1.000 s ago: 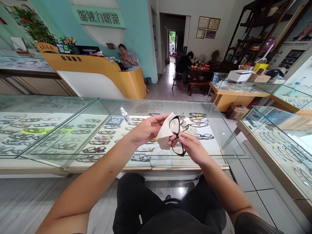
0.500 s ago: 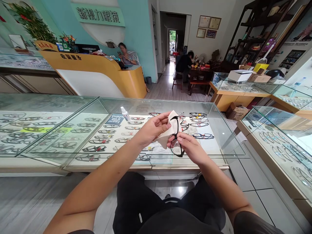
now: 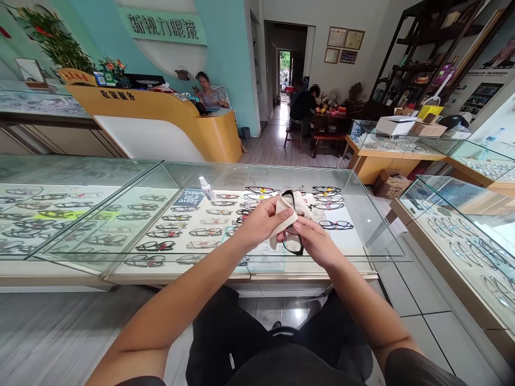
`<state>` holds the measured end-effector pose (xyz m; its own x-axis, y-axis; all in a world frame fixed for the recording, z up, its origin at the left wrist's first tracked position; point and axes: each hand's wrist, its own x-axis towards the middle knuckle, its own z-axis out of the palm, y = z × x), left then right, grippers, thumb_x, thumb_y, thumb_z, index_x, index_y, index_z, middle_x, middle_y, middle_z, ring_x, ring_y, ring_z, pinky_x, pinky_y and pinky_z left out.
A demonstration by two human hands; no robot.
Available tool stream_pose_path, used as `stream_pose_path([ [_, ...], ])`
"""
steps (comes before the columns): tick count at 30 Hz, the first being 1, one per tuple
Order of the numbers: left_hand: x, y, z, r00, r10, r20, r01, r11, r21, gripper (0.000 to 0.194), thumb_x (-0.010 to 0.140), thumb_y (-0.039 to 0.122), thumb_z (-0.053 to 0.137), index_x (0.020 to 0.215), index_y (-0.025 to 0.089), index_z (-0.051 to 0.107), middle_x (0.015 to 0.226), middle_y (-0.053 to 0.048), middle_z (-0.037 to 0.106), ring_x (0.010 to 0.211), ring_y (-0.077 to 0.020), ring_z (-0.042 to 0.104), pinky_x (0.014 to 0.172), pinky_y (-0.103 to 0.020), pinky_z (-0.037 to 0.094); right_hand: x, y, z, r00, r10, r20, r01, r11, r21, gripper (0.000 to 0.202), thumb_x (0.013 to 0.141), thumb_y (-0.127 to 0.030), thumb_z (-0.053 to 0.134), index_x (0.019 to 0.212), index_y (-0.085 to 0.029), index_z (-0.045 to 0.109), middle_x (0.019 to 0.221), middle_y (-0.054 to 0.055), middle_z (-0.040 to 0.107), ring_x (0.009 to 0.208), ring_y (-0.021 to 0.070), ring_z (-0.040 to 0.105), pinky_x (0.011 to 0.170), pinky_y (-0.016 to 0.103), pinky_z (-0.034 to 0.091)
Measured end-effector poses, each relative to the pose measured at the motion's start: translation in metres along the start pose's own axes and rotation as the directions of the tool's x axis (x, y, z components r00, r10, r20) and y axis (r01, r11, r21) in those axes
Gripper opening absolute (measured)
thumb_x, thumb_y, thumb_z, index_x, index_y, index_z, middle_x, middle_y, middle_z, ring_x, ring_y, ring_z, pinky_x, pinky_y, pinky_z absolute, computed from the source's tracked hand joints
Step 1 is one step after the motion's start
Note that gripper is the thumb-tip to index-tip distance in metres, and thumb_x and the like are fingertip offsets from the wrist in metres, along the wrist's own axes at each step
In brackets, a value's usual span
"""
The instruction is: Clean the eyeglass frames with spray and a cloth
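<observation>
Above the glass display case, my right hand (image 3: 316, 238) is closed on a pair of black-framed eyeglasses (image 3: 293, 242), gripping them near the middle of the frame. My left hand (image 3: 266, 220) pinches a cream cleaning cloth (image 3: 286, 210) with a zigzag edge, folded against the upper lens. Part of that lens is covered by the cloth, and the lower lens shows below my right fingers. Some of the fingertips are hidden behind the cloth and frame.
A glass display case (image 3: 140, 268) holds rows of eyeglasses below my hands. On it stands a white spray bottle (image 3: 207, 188) beside a blue printed card (image 3: 188, 198). Another case (image 3: 406, 212) stands at right. Two people sit farther back, one behind a yellow counter (image 3: 219, 134).
My left hand has come down slightly with the cloth, which now wraps the upper lens instead of lying along the frame's side. The eyeglasses have turned a little in my right hand.
</observation>
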<state>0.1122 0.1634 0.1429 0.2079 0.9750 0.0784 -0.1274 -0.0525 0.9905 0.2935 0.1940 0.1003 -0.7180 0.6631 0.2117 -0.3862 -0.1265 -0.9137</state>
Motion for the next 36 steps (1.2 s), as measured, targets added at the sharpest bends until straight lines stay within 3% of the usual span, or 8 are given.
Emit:
stream_pose_path([
  [5, 0.004, 0.006, -0.006, 0.999, 0.006, 0.054, -0.006, 1.000, 0.009, 0.048, 0.094, 0.062, 0.078, 0.103, 0.022, 0.054, 0.062, 0.004, 0.067, 0.044, -0.0131, 0.061, 0.044, -0.023, 0.051, 0.003, -0.007, 0.001, 1.000, -0.009, 0.003, 0.010, 0.999, -0.033, 0.039, 0.099, -0.057, 0.074, 0.096, -0.018, 0.081, 0.087, 0.006, 0.077, 0.087, 0.0220, 0.071, 0.096, 0.038, 0.055],
  [10, 0.006, 0.011, -0.012, 0.986, 0.023, 0.164, -0.040, 0.994, 0.101, 0.043, 0.099, 0.061, 0.071, 0.100, 0.020, 0.057, 0.068, -0.001, 0.072, 0.056, -0.0185, 0.071, 0.057, -0.028, 0.057, 0.003, -0.010, -0.009, 0.999, 0.030, -0.013, -0.031, 0.990, -0.141, 0.047, 0.100, -0.062, 0.069, 0.091, -0.017, 0.082, 0.088, 0.008, 0.080, 0.090, 0.0247, 0.075, 0.096, 0.040, 0.057],
  [17, 0.007, 0.002, -0.011, 0.992, 0.127, -0.019, -0.120, 0.967, 0.226, 0.043, 0.087, 0.056, 0.085, 0.093, 0.017, 0.066, 0.083, -0.001, 0.069, 0.074, -0.0152, 0.063, 0.067, -0.024, 0.049, 0.008, -0.012, -0.004, 0.971, 0.086, -0.222, -0.139, 0.962, -0.234, 0.054, 0.079, -0.070, 0.087, 0.073, -0.017, 0.081, 0.073, 0.004, 0.074, 0.080, 0.0206, 0.067, 0.087, 0.036, 0.055],
  [21, 0.003, -0.002, -0.004, 0.993, 0.110, -0.048, -0.100, 0.979, 0.179, 0.041, 0.090, 0.053, 0.082, 0.096, 0.017, 0.065, 0.086, -0.001, 0.069, 0.076, -0.0149, 0.062, 0.069, -0.025, 0.049, 0.009, -0.011, 0.000, 0.957, 0.039, -0.288, -0.125, 0.950, -0.287, 0.054, 0.080, -0.068, 0.086, 0.066, -0.016, 0.076, 0.069, 0.002, 0.067, 0.071, 0.0149, 0.054, 0.075, 0.032, 0.046],
  [26, -0.002, -0.013, 0.014, 0.975, 0.080, -0.208, -0.062, 0.994, 0.095, 0.042, 0.087, 0.051, 0.086, 0.101, 0.019, 0.062, 0.082, 0.002, 0.066, 0.069, -0.0127, 0.061, 0.063, -0.024, 0.050, 0.013, -0.006, 0.005, 0.938, -0.013, -0.347, -0.125, 0.919, -0.373, 0.061, 0.082, -0.072, 0.080, 0.059, -0.016, 0.069, 0.055, -0.002, 0.050, 0.057, 0.0104, 0.036, 0.059, 0.030, 0.029],
  [29, -0.002, -0.014, 0.017, 0.965, 0.078, -0.250, -0.065, 0.996, 0.061, 0.044, 0.087, 0.053, 0.086, 0.096, 0.019, 0.060, 0.076, 0.003, 0.064, 0.059, -0.0109, 0.059, 0.056, -0.023, 0.050, 0.013, -0.007, 0.006, 0.953, -0.033, -0.301, -0.090, 0.919, -0.384, 0.059, 0.083, -0.071, 0.081, 0.061, -0.017, 0.069, 0.058, -0.001, 0.056, 0.059, 0.0122, 0.043, 0.061, 0.030, 0.035],
  [32, -0.001, -0.006, 0.010, 0.989, 0.053, -0.137, -0.049, 0.998, 0.030, 0.046, 0.088, 0.057, 0.085, 0.092, 0.020, 0.057, 0.067, 0.004, 0.064, 0.053, -0.0135, 0.062, 0.053, -0.025, 0.052, 0.010, -0.013, 0.001, 0.989, -0.016, -0.145, -0.034, 0.942, -0.335, 0.049, 0.091, -0.065, 0.076, 0.072, -0.019, 0.077, 0.073, 0.004, 0.073, 0.077, 0.0204, 0.065, 0.082, 0.035, 0.051],
  [36, -0.002, 0.009, -0.007, 0.993, 0.021, 0.115, -0.025, 0.999, 0.038, 0.046, 0.092, 0.060, 0.080, 0.088, 0.018, 0.062, 0.069, -0.003, 0.071, 0.061, -0.0192, 0.072, 0.060, -0.029, 0.058, 0.003, -0.020, -0.009, 0.998, 0.051, -0.043, -0.060, 0.967, -0.246, 0.049, 0.101, -0.061, 0.064, 0.084, -0.018, 0.082, 0.080, 0.007, 0.080, 0.086, 0.0247, 0.075, 0.098, 0.039, 0.053],
])
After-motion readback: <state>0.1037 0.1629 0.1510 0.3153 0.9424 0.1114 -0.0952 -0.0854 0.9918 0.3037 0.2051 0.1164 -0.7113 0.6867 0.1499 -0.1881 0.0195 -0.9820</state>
